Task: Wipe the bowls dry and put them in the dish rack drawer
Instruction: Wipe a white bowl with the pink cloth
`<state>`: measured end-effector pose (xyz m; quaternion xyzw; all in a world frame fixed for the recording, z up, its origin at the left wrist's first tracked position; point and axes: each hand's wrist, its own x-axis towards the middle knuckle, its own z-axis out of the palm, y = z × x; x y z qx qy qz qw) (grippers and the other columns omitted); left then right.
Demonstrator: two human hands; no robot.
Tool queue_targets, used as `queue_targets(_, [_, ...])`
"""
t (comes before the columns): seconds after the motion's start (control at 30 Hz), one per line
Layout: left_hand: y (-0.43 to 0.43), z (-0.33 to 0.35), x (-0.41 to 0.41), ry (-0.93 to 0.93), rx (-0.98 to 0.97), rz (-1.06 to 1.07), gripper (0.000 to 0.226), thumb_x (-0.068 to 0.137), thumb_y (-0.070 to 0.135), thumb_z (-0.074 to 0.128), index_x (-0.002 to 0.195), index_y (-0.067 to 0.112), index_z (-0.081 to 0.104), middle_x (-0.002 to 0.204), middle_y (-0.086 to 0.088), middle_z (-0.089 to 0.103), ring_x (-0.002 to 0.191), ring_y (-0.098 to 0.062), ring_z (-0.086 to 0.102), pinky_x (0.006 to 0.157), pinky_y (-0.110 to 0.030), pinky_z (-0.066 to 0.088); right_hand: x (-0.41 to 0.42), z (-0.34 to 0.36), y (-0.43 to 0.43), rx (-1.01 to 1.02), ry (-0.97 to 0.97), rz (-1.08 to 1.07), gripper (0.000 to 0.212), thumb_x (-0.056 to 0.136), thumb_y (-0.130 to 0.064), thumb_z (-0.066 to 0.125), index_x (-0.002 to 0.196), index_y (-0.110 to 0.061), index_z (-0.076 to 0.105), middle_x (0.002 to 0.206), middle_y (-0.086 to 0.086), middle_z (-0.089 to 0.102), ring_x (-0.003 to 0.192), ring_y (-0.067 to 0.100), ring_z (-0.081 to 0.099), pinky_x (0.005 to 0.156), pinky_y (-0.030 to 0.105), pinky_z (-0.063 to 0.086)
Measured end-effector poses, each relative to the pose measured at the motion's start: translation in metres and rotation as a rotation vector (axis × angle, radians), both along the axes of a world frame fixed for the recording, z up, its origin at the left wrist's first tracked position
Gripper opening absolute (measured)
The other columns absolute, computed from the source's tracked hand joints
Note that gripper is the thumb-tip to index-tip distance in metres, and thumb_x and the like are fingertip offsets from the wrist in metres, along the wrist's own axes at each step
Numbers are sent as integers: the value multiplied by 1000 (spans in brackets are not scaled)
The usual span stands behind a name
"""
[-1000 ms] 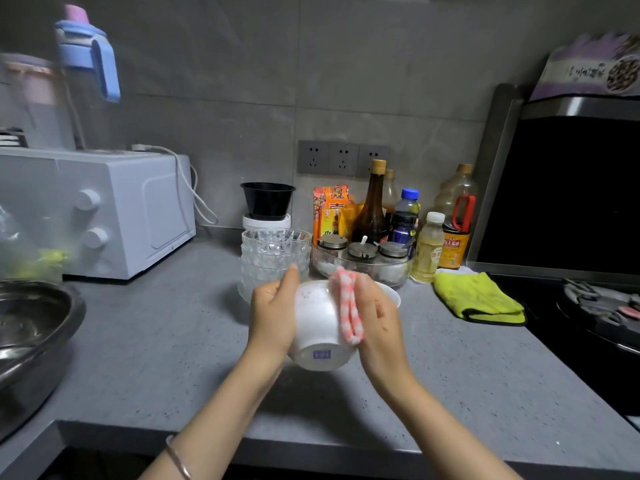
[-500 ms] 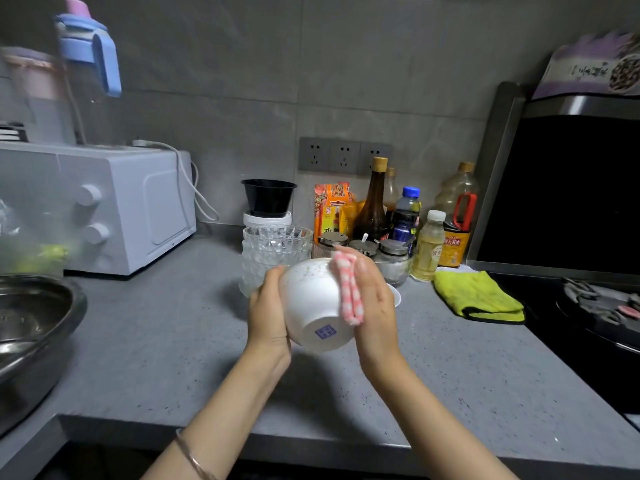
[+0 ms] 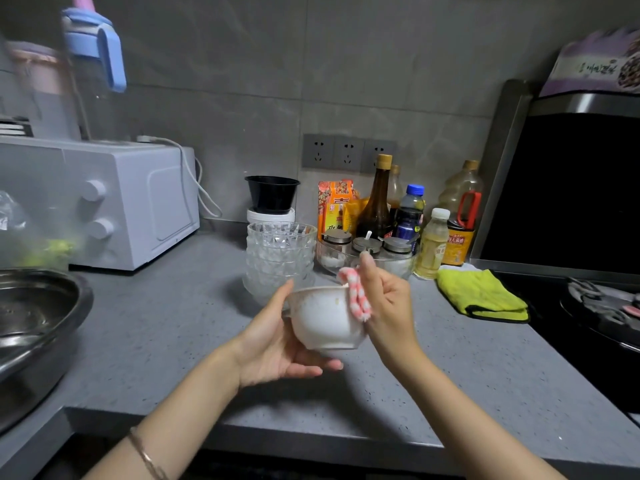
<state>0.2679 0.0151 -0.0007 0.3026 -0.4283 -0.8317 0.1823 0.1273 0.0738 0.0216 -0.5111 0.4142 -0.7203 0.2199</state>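
Observation:
A white ceramic bowl (image 3: 323,320) is held upright above the grey counter (image 3: 166,327). My left hand (image 3: 273,344) cups it from below and the left, thumb at the rim, fingers under the base. My right hand (image 3: 388,303) grips a pink-and-white checked cloth (image 3: 356,296) and presses it against the bowl's right rim and outer wall. Behind the bowl stands a stack of clear cut-glass bowls (image 3: 281,258). No dish rack drawer is in view.
A white microwave (image 3: 114,202) stands at the left, a steel basin (image 3: 31,327) at the near left. A black bowl on a white tub (image 3: 272,195), bottles and condiment jars (image 3: 370,247) line the back. A yellow cloth (image 3: 481,294) lies beside the stove (image 3: 599,306).
The bowl has turned from tilted with its base toward me to upright. My left hand shifted from the side to beneath it, and my right hand with the cloth moved up to the rim.

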Motion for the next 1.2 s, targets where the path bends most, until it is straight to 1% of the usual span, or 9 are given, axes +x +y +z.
queue_targets(0.2, [6, 3, 8, 80, 7, 96, 38, 80, 26, 48, 113, 11, 60, 93, -19, 67, 77, -33, 68, 54, -41, 58, -6, 6, 2, 16, 301, 46, 60, 93, -47, 40, 69, 0, 67, 56, -4, 62, 56, -1, 56, 59, 12, 43])
queue_targets(0.3, [11, 1, 2, 16, -245, 264, 30, 91, 30, 42, 105, 14, 64, 91, -14, 70, 82, -28, 65, 62, -43, 57, -9, 18, -1, 147, 872, -91, 57, 97, -53, 29, 95, -11, 68, 89, 2, 63, 84, 10, 56, 79, 33, 47])
queue_targets(0.47, [15, 3, 2, 19, -379, 453, 34, 95, 34, 42, 90, 14, 69, 79, -11, 73, 72, -23, 69, 67, -40, 54, -12, 22, 15, 178, 1417, -41, 57, 92, -61, 29, 142, -32, 36, 151, -10, 27, 132, 7, 31, 105, 23, 26])
queue_targets(0.6, [12, 4, 0, 54, -454, 565, 32, 97, 25, 40, 84, 14, 67, 75, -8, 70, 67, -18, 65, 59, -25, 53, -23, 23, 26, 166, 1735, -3, 63, 88, -65, 41, 138, -27, 47, 147, -6, 41, 131, 15, 41, 111, 30, 30])
queue_targets(0.7, [11, 3, -9, 109, -569, 718, 27, 97, 9, 35, 91, 15, 61, 83, -3, 63, 76, -13, 58, 59, -14, 50, -17, 12, 28, 86, 1989, -186, 70, 73, -70, 58, 119, -16, 65, 109, 0, 67, 98, 21, 62, 95, 33, 47])
queue_targets(0.83, [15, -4, -23, 145, -682, 822, 24, 95, 4, 36, 101, 13, 58, 87, 0, 61, 77, -8, 56, 63, -9, 46, 10, -10, 31, 101, 1890, -448, 65, 50, -49, 84, 101, -11, 72, 90, 2, 67, 75, 18, 60, 73, 27, 39])
queue_targets(1.0, [17, -6, -25, 154, -714, 774, 18, 89, 14, 44, 97, 17, 59, 90, -2, 62, 78, -4, 59, 65, -9, 47, 11, -13, 30, 269, 1503, -117, 49, 84, -17, 64, 131, -15, 50, 112, 7, 53, 102, 27, 49, 83, 36, 40])
queue_targets(1.1, [18, -1, -13, 97, -716, 632, 29, 96, 0, 36, 81, 16, 55, 79, 3, 55, 58, 12, 57, 54, -2, 41, -9, -13, 26, 70, 1738, -177, 32, 76, -34, 71, 103, -17, 68, 101, 4, 58, 96, 23, 53, 80, 34, 45])
queue_targets(1.2, [12, 1, -2, 26, -704, 445, 22, 95, 13, 43, 80, 16, 59, 79, 0, 62, 75, -4, 61, 67, -9, 45, -30, -9, 20, -145, 1996, -218, 39, 87, -45, 44, 85, -18, 72, 112, 5, 64, 105, 24, 60, 91, 37, 46])
